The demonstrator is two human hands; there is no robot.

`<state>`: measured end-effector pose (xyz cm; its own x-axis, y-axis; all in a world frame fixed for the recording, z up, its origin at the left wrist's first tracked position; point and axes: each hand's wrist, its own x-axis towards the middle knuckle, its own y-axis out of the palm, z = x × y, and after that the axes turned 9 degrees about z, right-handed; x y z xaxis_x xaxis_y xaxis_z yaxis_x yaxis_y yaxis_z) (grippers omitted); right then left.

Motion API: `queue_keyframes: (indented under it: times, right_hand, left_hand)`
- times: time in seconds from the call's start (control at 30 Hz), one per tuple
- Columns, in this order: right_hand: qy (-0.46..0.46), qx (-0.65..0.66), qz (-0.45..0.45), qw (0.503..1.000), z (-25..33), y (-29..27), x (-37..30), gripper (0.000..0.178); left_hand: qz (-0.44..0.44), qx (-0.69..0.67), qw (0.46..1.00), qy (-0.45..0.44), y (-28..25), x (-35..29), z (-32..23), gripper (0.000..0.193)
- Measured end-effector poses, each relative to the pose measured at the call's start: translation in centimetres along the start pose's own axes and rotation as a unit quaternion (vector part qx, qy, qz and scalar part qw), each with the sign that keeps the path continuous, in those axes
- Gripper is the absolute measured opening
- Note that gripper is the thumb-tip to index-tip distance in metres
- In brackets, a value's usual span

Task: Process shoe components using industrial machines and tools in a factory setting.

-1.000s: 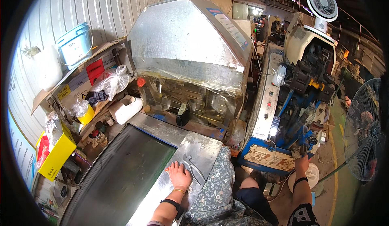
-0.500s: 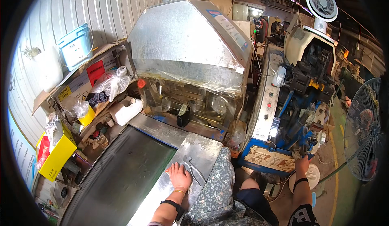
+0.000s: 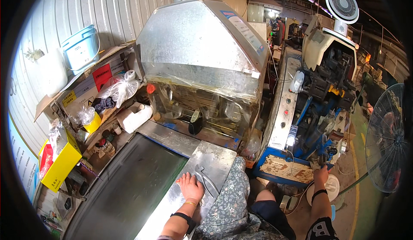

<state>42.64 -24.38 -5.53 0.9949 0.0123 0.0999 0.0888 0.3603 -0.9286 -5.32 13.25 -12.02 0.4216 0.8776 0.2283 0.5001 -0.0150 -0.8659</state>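
A: Noticing anything changing just now?

B: Noticing almost nothing. Seeing the bare left hand (image 3: 191, 188) keeping the same spot as a half second ago, lying on the silver sheet-metal tabletop (image 3: 221, 155), toward the left edge, alongside the wide, flat black belt (image 3: 124, 192).

A: Gripping anything there?

B: Not gripping, by the look: showing fingers (image 3: 187, 179) slightly apart, resting on bare metal. Finding the dark grey, curved-handled metal pliers (image 3: 202, 175) lying just to the right, near the right edge of the tabletop, with the handles pointing back toward the grey floral cloth (image 3: 226, 190) overlapping that edge.

A: And on the other side?

B: Seeing the bare right hand (image 3: 320, 174) likewise staying put, reaching to the near right corner of the blue-framed machine with a peeling cream front panel (image 3: 287, 167). Not telling whether closing on a part or only touching: losing the fingertips against dark clutter.

A: Reading what from so little change?

B: Judging by the stillness, probably looking at a pause or a steady, waiting hold rather than a fresh movement, and leaving the pliers unheld meanwhile. Not telling for sure about the belt: showing only faint, blurred marks.
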Motion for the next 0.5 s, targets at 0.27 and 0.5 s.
queue_keyframes:
  times: [0.27, 0.5]
  right_hand:
    - [0.006, -0.013, -0.007, 1.0, -0.16, 0.41, 0.31, 0.034]
    - [0.02, -0.014, -0.001, 1.0, -0.08, 0.38, 0.35, 0.034]
  left_hand:
    - [0.003, 0.002, 1.0, -0.004, -0.32, -0.06, -0.25, 0.04]
    - [0.007, -0.001, 1.0, -0.01, -0.5, -0.06, -0.41, 0.039]
